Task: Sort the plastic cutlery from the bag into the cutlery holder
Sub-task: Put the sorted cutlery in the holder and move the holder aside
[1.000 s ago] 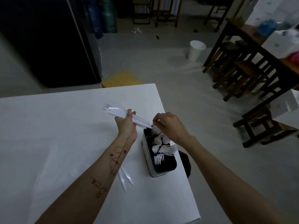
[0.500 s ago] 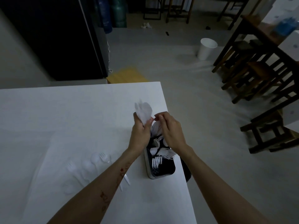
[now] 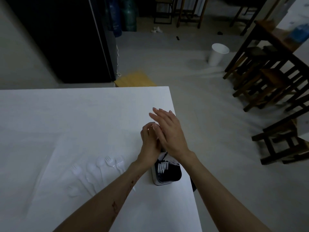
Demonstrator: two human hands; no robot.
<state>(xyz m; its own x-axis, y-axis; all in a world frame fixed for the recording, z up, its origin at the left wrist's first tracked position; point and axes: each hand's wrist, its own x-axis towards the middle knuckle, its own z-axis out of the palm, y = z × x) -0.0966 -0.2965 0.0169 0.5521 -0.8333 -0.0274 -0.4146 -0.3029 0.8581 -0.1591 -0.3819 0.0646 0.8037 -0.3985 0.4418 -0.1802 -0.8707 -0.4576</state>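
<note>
Low and right of centre, the right hand (image 3: 170, 133) lies flat with straight fingers over the left hand (image 3: 149, 139), whose grip is curled, contents hidden, above the black cutlery holder (image 3: 167, 174), presumably tamping pieces in, while loose forks and spoons (image 3: 100, 166) wait on the bench (image 3: 66, 114)

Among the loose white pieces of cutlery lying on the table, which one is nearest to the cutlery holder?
The fork at the right end of the row, tines pointing away from the person. It lies closest to the black cutlery holder; the other forks and spoons lie farther left.
</note>
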